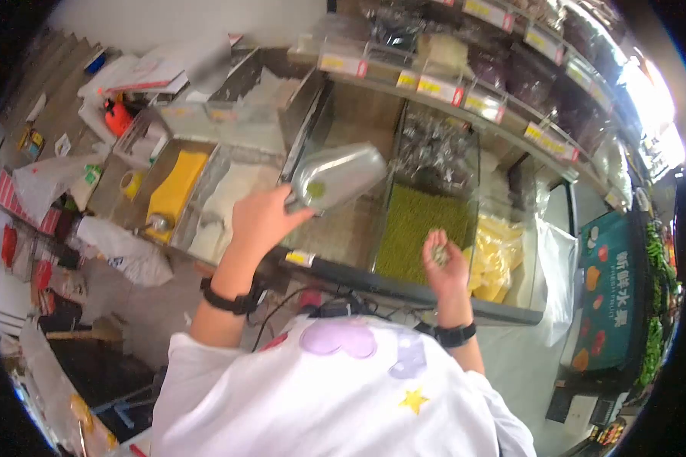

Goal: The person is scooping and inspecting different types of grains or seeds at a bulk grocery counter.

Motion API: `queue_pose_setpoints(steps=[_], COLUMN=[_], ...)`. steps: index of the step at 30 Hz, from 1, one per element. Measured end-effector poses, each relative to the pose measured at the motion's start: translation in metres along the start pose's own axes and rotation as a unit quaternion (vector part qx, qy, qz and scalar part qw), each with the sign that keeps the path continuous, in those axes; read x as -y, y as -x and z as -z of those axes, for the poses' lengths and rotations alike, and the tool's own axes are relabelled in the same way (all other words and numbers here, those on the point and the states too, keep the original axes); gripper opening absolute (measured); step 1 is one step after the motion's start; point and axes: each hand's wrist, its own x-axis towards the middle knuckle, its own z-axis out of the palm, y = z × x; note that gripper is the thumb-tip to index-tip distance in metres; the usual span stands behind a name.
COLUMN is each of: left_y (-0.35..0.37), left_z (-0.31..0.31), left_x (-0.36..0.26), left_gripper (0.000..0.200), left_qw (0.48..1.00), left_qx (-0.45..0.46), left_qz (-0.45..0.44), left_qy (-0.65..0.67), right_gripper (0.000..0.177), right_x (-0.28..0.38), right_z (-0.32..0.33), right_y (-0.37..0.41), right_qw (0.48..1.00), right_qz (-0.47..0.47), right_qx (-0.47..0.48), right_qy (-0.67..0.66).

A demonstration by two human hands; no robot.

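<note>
A clear plastic scoop (341, 177) is in my left hand (263, 221), whose fingers wrap round its handle. A small green patch shows inside the scoop, which is over a bin with a brownish bottom (354, 122). My right hand (446, 266) is palm up with curled fingers, cupping a few small pale pieces (439, 255) too small to identify. It hovers above the near right part of a bin of green beans (415, 228). Both wrists wear black bands.
Left of the scoop are bins of white powder (232, 206) and yellow grain (177, 186) with a metal scoop (158, 222). Yellow packets (498, 255) lie right of the beans. Shelves with price labels (438, 87) rise behind. A plastic bag (555, 266) hangs at the right.
</note>
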Motion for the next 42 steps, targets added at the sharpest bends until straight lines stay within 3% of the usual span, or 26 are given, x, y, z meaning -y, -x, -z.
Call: queue_pose_setpoints(steps=[3, 5, 13, 15, 19, 22, 24, 25, 29, 30, 32, 33, 37, 42], left_y=[0.000, 0.000, 0.011, 0.010, -0.002, -0.010, -0.012, -0.015, -0.021, -0.028, -0.028, -0.029, -0.044, -0.063], left_z=[0.008, 0.009, 0.020, 0.021, 0.024, 0.023, 0.023, 0.021, 0.029, 0.027, 0.025, 0.024, 0.020, 0.003], left_x=[-0.013, -0.018, -0.018, -0.006, 0.016, 0.028, 0.039, 0.048, 0.060, 0.068, 0.076, 0.081, 0.087, 0.079], left_gripper=[0.038, 0.037, 0.036, 0.036, 0.037, 0.037, 0.040, 0.041, 0.042, 0.042, 0.044, 0.044, 0.044, 0.045], left_qw=[1.000, 0.999, 1.000, 0.999, 0.997, 0.996, 0.991, 0.991, 0.989, 0.987, 0.984, 0.984, 0.982, 0.980], left_qx=[-0.004, -0.031, 0.001, -0.006, 0.005, 0.008, -0.005, -0.011, 0.009, 0.022, 0.008, 0.022, 0.047, 0.026], left_qz=[-0.001, -0.029, -0.019, -0.041, -0.069, -0.077, -0.079, -0.087, -0.079, -0.089, -0.096, -0.096, -0.125, -0.157], left_qy=[-0.003, -0.014, -0.006, 0.020, 0.037, 0.037, 0.106, 0.101, 0.128, 0.129, 0.148, 0.150, 0.132, 0.116], right_gripper=[0.031, 0.034, 0.038, 0.039, 0.040, 0.036, 0.026, 0.017, 0.019, 0.019, 0.025, 0.035, 0.044, 0.044], right_x=[0.003, 0.010, -0.011, -0.027, -0.060, -0.073, -0.075, -0.081, -0.100, -0.105, -0.117, -0.130, -0.139, -0.138], right_z=[-0.010, -0.011, -0.040, -0.047, -0.075, -0.085, -0.086, -0.092, -0.099, -0.096, -0.105, -0.107, -0.114, -0.121], right_y=[0.008, 0.008, 0.002, -0.006, -0.011, -0.024, -0.043, -0.047, -0.064, -0.069, -0.066, -0.065, -0.074, -0.078], right_qw=[1.000, 0.995, 0.993, 0.985, 0.985, 0.968, 0.917, 0.897, 0.841, 0.845, 0.921, 0.906, 0.908, 0.923], right_qz=[-0.004, -0.029, -0.038, -0.059, -0.036, -0.001, -0.104, -0.167, -0.214, -0.200, -0.096, -0.075, -0.041, -0.045], right_qx=[0.006, 0.098, 0.108, 0.163, 0.169, 0.248, 0.357, 0.368, 0.463, 0.461, 0.338, 0.382, 0.409, 0.382], right_qy=[-0.005, 0.000, 0.026, 0.016, -0.003, -0.039, -0.144, -0.177, -0.179, -0.186, -0.169, -0.166, -0.077, -0.016])
